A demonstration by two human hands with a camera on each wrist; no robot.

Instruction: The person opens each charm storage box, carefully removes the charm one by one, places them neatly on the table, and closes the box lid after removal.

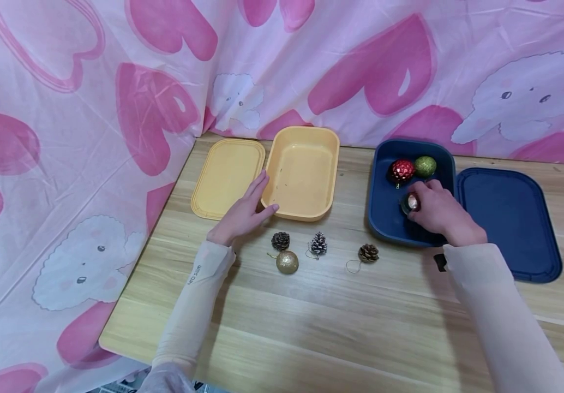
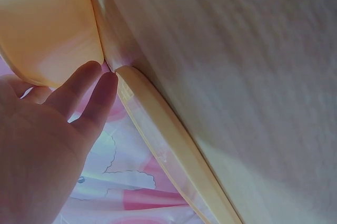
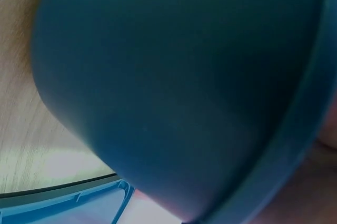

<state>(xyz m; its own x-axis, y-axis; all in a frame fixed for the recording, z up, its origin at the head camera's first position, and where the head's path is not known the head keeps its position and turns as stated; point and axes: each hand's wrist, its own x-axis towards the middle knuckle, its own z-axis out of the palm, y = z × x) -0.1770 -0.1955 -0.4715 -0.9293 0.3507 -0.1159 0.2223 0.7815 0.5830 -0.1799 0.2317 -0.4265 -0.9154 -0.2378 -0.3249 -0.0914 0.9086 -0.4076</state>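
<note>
My right hand (image 1: 441, 213) reaches down into the blue box (image 1: 377, 218) and pinches a shiny Christmas ball (image 1: 412, 202) near its floor. A red faceted ball (image 1: 402, 170) and a green glitter ball (image 1: 425, 166) lie inside, behind the fingers. In the right wrist view the box's wall (image 3: 158, 87) hides most of that hand. My left hand (image 1: 245, 214) is spread at the near left corner of the yellow box (image 1: 336, 180), fingers fairly straight. In the left wrist view its fingertips (image 2: 89, 70) are close to the box and the yellow lid.
The yellow lid (image 1: 228, 177) lies left of its box, the blue lid (image 1: 510, 224) right of the other. In front are a dark pinecone (image 1: 280, 240), a gold ball (image 1: 287, 262), a white-tipped pinecone (image 1: 318, 244) and a brown pinecone (image 1: 368, 252). A patterned curtain (image 1: 272, 65) hangs behind.
</note>
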